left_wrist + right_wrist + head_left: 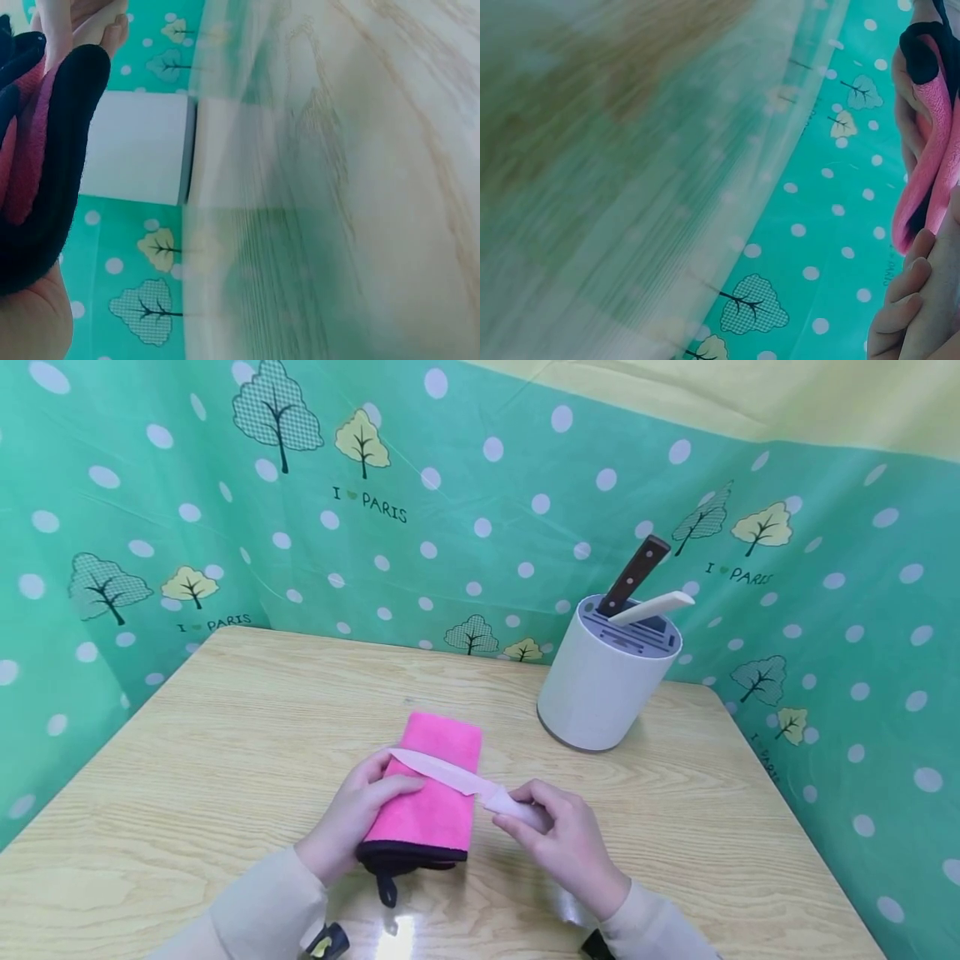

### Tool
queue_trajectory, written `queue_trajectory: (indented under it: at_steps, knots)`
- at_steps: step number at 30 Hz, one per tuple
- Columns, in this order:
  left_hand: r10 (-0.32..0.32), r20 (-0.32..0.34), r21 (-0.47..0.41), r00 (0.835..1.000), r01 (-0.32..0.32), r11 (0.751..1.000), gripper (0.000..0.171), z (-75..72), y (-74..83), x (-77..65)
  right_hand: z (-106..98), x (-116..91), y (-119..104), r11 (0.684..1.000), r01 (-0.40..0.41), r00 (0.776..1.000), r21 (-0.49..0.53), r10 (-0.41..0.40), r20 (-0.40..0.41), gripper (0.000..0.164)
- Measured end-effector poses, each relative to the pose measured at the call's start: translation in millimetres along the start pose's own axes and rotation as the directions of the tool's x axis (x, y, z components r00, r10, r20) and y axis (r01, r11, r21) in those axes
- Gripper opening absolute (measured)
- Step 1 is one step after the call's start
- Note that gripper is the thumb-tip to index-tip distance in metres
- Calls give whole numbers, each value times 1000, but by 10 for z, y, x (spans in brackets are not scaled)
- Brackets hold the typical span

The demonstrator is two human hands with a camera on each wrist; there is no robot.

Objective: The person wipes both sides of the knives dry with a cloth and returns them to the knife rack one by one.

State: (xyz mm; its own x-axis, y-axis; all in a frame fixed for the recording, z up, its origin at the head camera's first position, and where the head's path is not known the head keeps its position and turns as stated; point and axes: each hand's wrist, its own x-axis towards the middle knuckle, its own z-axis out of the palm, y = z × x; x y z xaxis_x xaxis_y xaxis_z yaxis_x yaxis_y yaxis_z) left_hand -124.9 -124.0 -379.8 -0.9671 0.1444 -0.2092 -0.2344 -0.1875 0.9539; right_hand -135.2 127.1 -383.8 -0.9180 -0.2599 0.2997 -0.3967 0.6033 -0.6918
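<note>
A folded pink cloth (431, 817) with a black hem is held up by my left hand (352, 818), whose thumb lies across its front. A white-handled knife (442, 772) with a pale blade lies slantwise against the cloth, its tip by the left fingers. My right hand (566, 843) grips the knife's handle at the cloth's right side. The left wrist view shows the rolled black edge of the cloth (71, 150) close up. In the right wrist view, the cloth's pink folds (930, 161) appear beyond the curled right fingers (900, 319).
A white round knife block (603, 685) stands at the back right of the wooden table (247, 743). In its slots are a brown-handled knife (636, 572) and a white-handled one (652, 607). Behind hangs a green dotted curtain (450, 568).
</note>
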Motion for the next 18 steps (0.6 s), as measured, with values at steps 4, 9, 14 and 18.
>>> queue_trajectory:
  at_steps: [4, 9, 14, 18]
  knots:
    - [7, -18, 4, 1000, -7, 1000, 55, -30, 15, 0, -19, -5, 13, 1000, -16, 1000, 9, 16, 0, 16]
    - [15, -58, 10, 998, -15, 1000, 55, -73, 40, 3, -40, -22, 29, 999, -44, 999, 6, 44, -3, 16]
    - [33, -78, 2, 996, -33, 999, 56, -107, 70, 9, -62, -39, 53, 998, -68, 998, 13, 68, -1, 15]
    - [40, -94, 10, 995, -40, 999, 55, -135, 95, 15, -82, -46, 79, 996, -91, 996, 14, 91, 1, 14]
